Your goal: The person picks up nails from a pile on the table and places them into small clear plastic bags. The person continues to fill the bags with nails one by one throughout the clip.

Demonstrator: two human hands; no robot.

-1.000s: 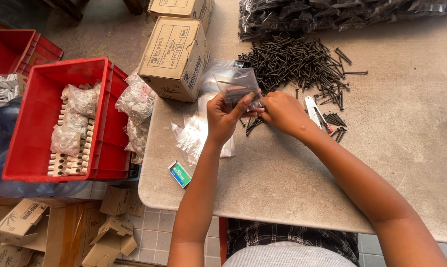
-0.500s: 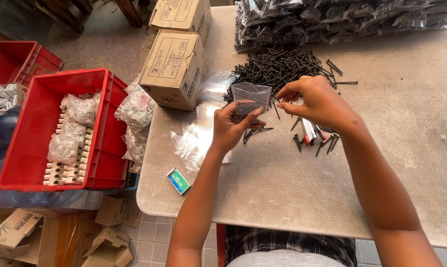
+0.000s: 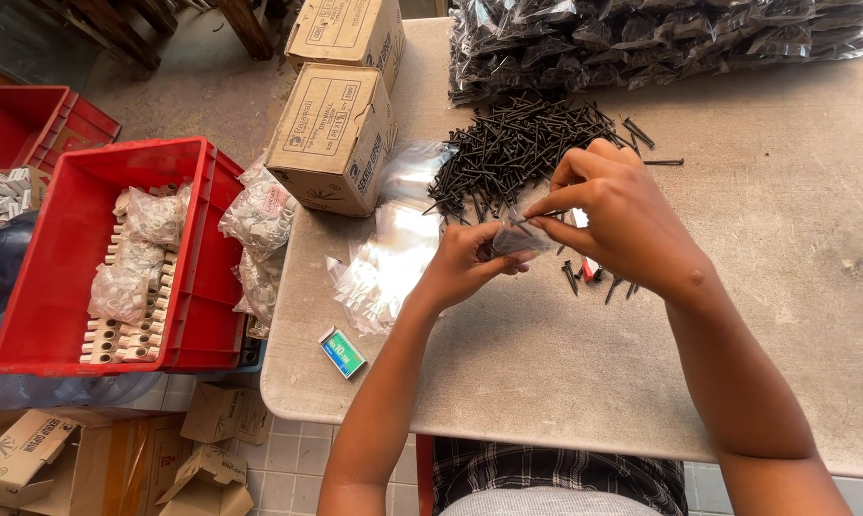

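Left hand (image 3: 465, 263) pinches small clear bag (image 3: 517, 239) near bench's far edge; right hand (image 3: 617, 215) grips black screw (image 3: 536, 218) at its mouth. Advise keeping mouth wide, screw entering point-first

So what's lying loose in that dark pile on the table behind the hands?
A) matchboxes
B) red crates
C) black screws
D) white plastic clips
C: the pile is a heap of loose black screws, and the right hand pinches one at the small clear bag held by the left hand.
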